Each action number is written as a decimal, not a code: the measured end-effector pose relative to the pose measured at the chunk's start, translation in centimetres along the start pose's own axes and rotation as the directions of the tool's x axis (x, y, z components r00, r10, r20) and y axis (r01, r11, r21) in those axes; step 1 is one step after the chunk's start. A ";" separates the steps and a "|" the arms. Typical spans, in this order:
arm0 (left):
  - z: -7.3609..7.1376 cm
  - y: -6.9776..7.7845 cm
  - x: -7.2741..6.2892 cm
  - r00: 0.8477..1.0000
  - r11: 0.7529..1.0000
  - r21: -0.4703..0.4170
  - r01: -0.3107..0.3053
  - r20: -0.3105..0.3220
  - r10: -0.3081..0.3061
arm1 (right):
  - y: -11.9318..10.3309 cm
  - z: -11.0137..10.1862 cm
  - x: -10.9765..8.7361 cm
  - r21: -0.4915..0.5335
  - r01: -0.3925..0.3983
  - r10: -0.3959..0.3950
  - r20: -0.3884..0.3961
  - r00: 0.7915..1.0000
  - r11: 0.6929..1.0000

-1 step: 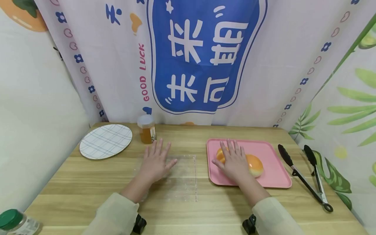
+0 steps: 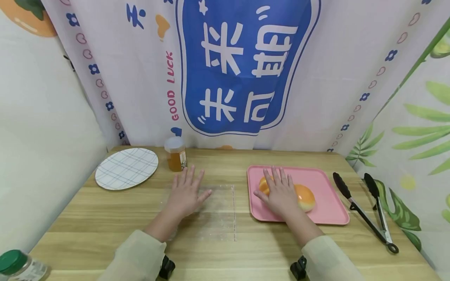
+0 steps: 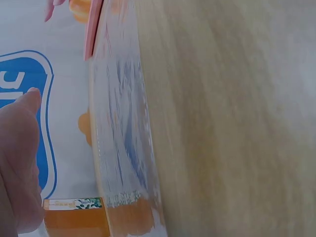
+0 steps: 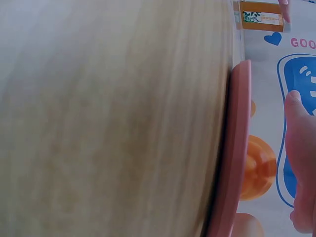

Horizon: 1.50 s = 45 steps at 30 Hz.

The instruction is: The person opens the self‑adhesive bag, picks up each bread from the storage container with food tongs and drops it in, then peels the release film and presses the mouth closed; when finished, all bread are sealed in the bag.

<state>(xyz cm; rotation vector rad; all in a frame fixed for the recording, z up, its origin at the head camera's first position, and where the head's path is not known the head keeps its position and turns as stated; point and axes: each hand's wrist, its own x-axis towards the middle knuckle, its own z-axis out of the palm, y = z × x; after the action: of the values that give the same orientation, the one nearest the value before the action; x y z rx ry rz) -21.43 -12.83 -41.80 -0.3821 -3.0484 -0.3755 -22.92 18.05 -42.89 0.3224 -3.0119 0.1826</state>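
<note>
My left hand [image 2: 185, 197] is held with its fingers spread over a clear flat board [image 2: 219, 218], holding nothing. In the left wrist view the left hand [image 3: 19, 163] shows above the shiny board. My right hand [image 2: 281, 195], fingers also spread, is over the pink tray [image 2: 327, 195]; the right wrist view shows this hand [image 4: 303, 158] raised above the tray's rim. A round golden bun [image 2: 305, 198] lies on the tray beside it. Another bread piece with a grooved top [image 2: 263, 186] is partly hidden by the right hand.
Behind my left hand stands a honey-coloured jar [image 2: 175, 156] with a pale lid. A checked oval plate [image 2: 126, 168] lies at the back left. Black-tipped tongs [image 2: 365, 214] lie spread right of the tray. A green-capped bottle [image 2: 21, 265] is at the front left.
</note>
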 end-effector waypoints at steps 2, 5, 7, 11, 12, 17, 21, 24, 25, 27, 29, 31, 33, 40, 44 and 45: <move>0.0 0.0 0.0 1.000 1.000 0.001 0.000 -0.003 0.000 | 0.1 -0.1 0.0 0.005 -0.004 0.004 0.000 1.000 1.000; -0.1 -0.1 0.2 1.000 1.000 -0.006 -0.003 -0.007 0.003 | 0.2 -0.3 0.0 0.012 -0.010 0.010 0.004 1.000 1.000; -0.2 -0.1 0.2 1.000 1.000 -0.009 -0.007 -0.004 0.007 | 0.3 -0.5 -0.1 0.024 -0.007 0.007 -0.003 1.000 1.000; -0.4 -0.1 0.0 0.999 0.998 -0.047 -0.043 0.012 0.043 | -0.3 -0.8 -0.2 0.106 0.017 -0.014 -0.028 1.000 0.994; -0.4 0.0 -0.1 0.998 0.996 -0.065 -0.063 0.013 0.064 | -0.6 -0.8 -0.2 0.138 0.027 -0.022 -0.041 0.999 0.990; 0.2 0.2 -0.6 0.983 0.963 -0.198 -0.182 -0.011 0.184 | -2.4 -0.6 -0.5 0.270 0.128 -0.103 -0.104 0.989 0.954; 1.2 0.4 -1.1 0.978 0.934 -0.300 -0.195 0.013 0.209 | -4.1 -0.1 -0.8 0.321 0.240 -0.218 -0.101 0.971 0.916; 1.9 0.5 -1.3 0.981 0.917 -0.364 -0.161 0.043 0.190 | -5.3 0.4 -1.0 0.349 0.296 -0.293 -0.063 0.954 0.889; 2.1 0.5 -1.3 0.982 0.914 -0.377 -0.152 0.050 0.184 | -5.6 0.5 -1.0 0.356 0.306 -0.311 -0.044 0.950 0.883; 2.5 0.5 -1.4 0.983 0.904 -0.404 -0.139 0.054 0.176 | -6.2 0.7 -1.0 0.367 0.313 -0.336 -0.003 0.942 0.876; 2.9 0.4 -1.5 0.984 0.897 -0.421 -0.134 0.053 0.172 | -6.7 1.0 -1.0 0.379 0.305 -0.347 0.047 0.937 0.874; 3.3 0.3 -1.6 0.985 0.892 -0.432 -0.133 0.043 0.168 | -7.0 1.2 -0.9 0.376 0.301 -0.357 0.087 0.930 0.876; 3.6 0.2 -1.8 0.989 0.886 -0.449 -0.118 0.031 0.147 | -7.3 1.4 -0.8 0.367 0.309 -0.372 0.114 0.921 0.877; 4.3 0.0 -2.3 0.997 0.888 -0.452 -0.082 -0.033 0.075 | -8.0 1.9 -0.9 0.325 0.372 -0.432 0.132 0.892 0.869; 4.6 -0.1 -2.4 0.997 0.897 -0.436 -0.069 -0.051 0.052 | -8.1 2.0 -1.1 0.321 0.361 -0.419 0.135 0.898 0.876; 4.5 -0.1 -2.4 0.998 0.896 -0.440 -0.061 -0.050 0.044 | -8.1 2.0 -1.1 0.322 0.358 -0.417 0.135 0.899 0.876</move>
<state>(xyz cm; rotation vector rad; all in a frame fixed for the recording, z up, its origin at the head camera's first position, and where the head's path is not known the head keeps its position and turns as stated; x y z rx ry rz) -19.17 -12.40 -46.42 -0.4646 -2.8819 -1.0662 -20.28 10.13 -44.08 1.0249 -3.0219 0.5883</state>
